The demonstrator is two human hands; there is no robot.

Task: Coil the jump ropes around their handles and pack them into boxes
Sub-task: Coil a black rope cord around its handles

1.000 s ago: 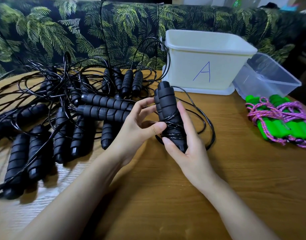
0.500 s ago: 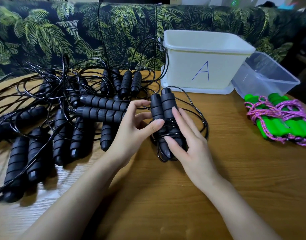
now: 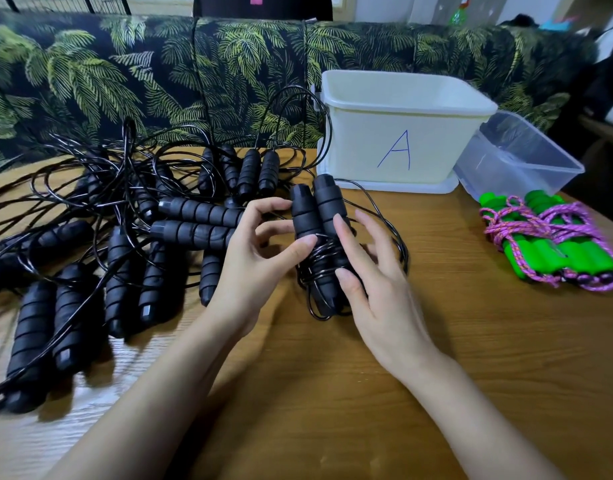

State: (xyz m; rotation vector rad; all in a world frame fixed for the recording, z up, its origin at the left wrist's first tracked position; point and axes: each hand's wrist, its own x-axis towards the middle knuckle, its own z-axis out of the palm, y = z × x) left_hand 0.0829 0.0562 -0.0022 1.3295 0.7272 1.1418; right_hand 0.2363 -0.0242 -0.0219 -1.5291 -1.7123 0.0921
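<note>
The two black handles [image 3: 315,220] have come down since a moment ago. Then they were held up in the air; now they lie low over the tabletop [image 3: 333,393], in the middle of the frame, and the right hand [image 3: 381,292] has opened out more. Its fingers [image 3: 345,237] are straight and spread and just rest on the front of the handles. The left hand [image 3: 256,261] holds the pair from the other side: its thumb presses on the black cord [image 3: 320,268] that is wound round the middle, and its curled first finger touches the top of one handle. Part of the cord is wound on, but a long loop is loose and lies on the tabletop behind the right hand. So the step looks like the winding, and it is not done. Next, the person likely needs to grab the loose loop, wind it tight round the handles and tuck in the end so it will not spring off. Then the bundle can go in the white box [image 3: 398,143] marked A, just behind it at the upper right. A big heap of black ropes [image 3: 125,230] on the left is not wound up yet. Some green ropes [image 3: 554,251] wrapped in pink cord lie at the right edge, near a clear box [image 3: 527,161].
</note>
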